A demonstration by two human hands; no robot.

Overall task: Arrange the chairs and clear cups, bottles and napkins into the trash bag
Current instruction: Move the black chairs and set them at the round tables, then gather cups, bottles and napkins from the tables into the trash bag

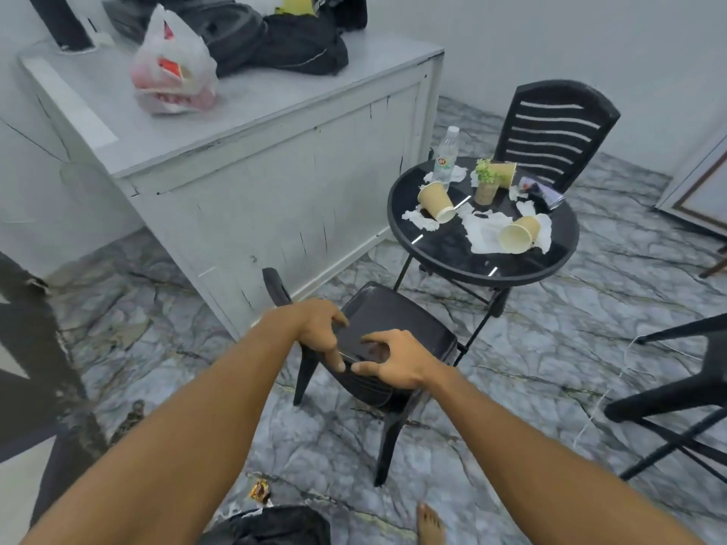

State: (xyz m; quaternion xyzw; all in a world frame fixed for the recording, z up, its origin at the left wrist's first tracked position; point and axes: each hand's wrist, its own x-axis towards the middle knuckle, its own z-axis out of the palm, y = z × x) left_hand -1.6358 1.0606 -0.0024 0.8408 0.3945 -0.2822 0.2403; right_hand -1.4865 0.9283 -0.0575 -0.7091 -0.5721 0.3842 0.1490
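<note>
A black plastic chair (pixel 397 312) stands just in front of me, its seat towards the round black table (pixel 452 253). My left hand (pixel 318 332) and my right hand (pixel 397 365) grip the top edge of its backrest side by side, fingers curled over it. On the table lie three tipped paper cups (pixel 434 200) (pixel 517 234) (pixel 504 173), an upright clear water bottle (pixel 446 155) and crumpled white napkins (pixel 484 230). A second black chair (pixel 554 127) stands behind the table. Part of a third chair (pixel 676 391) shows at the right edge.
A small potted plant (pixel 486 186) and a dark wrapper (pixel 541 192) also sit on the table. A white counter (pixel 255 159) with a plastic bag (pixel 173 64) and dark bags stands close on the left. A black bag (pixel 275 525), a floor wrapper (pixel 259 491) and my bare foot (pixel 430 525) are below.
</note>
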